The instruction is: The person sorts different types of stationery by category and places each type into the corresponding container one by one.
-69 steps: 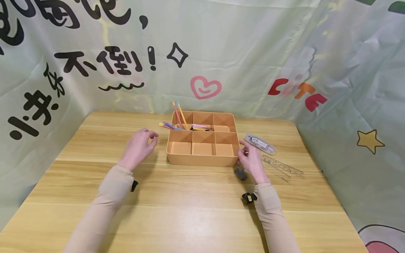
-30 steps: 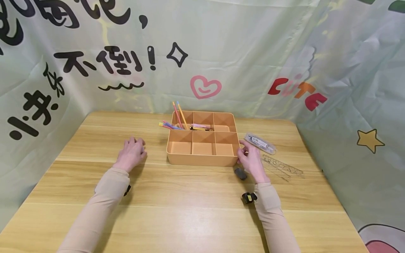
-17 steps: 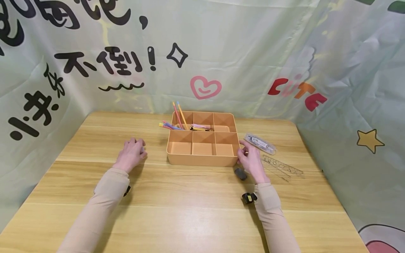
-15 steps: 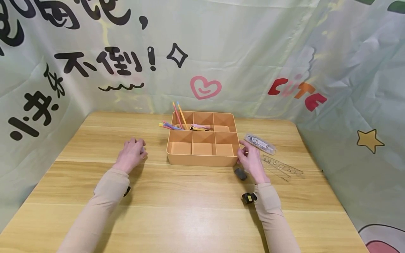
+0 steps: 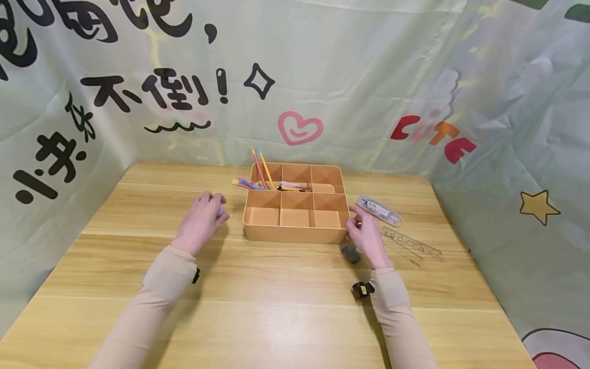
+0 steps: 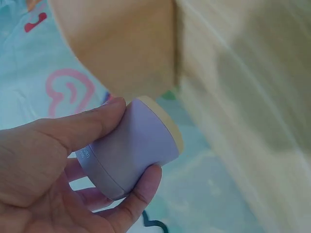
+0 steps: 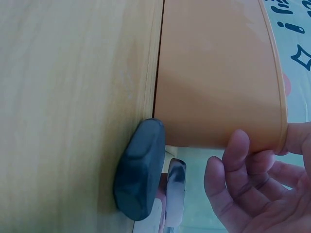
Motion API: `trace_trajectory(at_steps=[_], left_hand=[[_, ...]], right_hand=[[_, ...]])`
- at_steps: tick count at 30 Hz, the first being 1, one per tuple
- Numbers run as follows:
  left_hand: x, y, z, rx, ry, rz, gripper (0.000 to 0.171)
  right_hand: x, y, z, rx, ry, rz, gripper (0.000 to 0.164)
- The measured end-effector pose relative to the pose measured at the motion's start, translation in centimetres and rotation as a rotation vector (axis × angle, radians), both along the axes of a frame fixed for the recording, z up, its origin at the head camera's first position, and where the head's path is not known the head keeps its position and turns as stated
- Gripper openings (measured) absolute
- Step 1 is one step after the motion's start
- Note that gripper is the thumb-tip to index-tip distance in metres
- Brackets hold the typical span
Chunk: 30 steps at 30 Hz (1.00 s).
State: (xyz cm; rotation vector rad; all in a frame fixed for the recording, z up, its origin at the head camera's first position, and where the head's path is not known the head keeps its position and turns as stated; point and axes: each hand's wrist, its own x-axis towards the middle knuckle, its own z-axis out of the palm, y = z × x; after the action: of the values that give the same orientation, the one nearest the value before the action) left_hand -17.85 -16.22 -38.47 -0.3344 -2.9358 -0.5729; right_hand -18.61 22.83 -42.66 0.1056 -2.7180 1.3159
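Note:
My left hand (image 5: 200,220) is raised over the table, left of the tan desk organizer (image 5: 295,234). It grips a small lavender tapered object (image 6: 138,141) with a cream rim and faint lettering; thumb and fingers wrap its sides in the left wrist view, and its kind is unclear. My right hand (image 5: 366,236) is at the organizer's right front corner. In the right wrist view its thumb and fingers pinch the organizer's rim, with other fingers loosely curled. A dark grey faceted lump (image 5: 351,254) lies just in front of that corner, beside the right hand.
Pencils (image 5: 264,171) stand in the organizer's back left compartment, and pens (image 5: 292,186) lie in the back middle one. Right of the organizer lie a clear oval case (image 5: 379,210) and clear rulers (image 5: 412,242). A printed cloth (image 5: 350,66) hangs behind the table (image 5: 276,318).
Earlier my left hand moved left and down to the table. Since half a second ago it has come up and right, and the lavender object now shows in it. My right hand has stayed put.

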Motion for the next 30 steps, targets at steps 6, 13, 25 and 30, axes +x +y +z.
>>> trace_trajectory(at_steps=[6, 13, 25, 30], left_hand=[[0.3, 1.2, 1.0, 0.015, 0.076, -0.004, 0.026], [0.8, 2.9, 2.4, 0.041, 0.097, -0.004, 0.024], [0.5, 5.6, 2.7, 0.024, 0.138, -0.078, 0.034], [0.0, 6.5, 2.4, 0.026, 0.152, -0.12, 0.035]], right_hand=[[0.0, 0.0, -0.1, -0.002, 0.004, 0.001, 0.046], [-0.1, 0.0, -0.1, -0.004, 0.01, 0.004, 0.046], [0.0, -0.1, -0.1, 0.008, -0.002, 0.003, 0.046], [0.0, 0.0, 0.0, 0.008, -0.003, 0.0, 0.046]])
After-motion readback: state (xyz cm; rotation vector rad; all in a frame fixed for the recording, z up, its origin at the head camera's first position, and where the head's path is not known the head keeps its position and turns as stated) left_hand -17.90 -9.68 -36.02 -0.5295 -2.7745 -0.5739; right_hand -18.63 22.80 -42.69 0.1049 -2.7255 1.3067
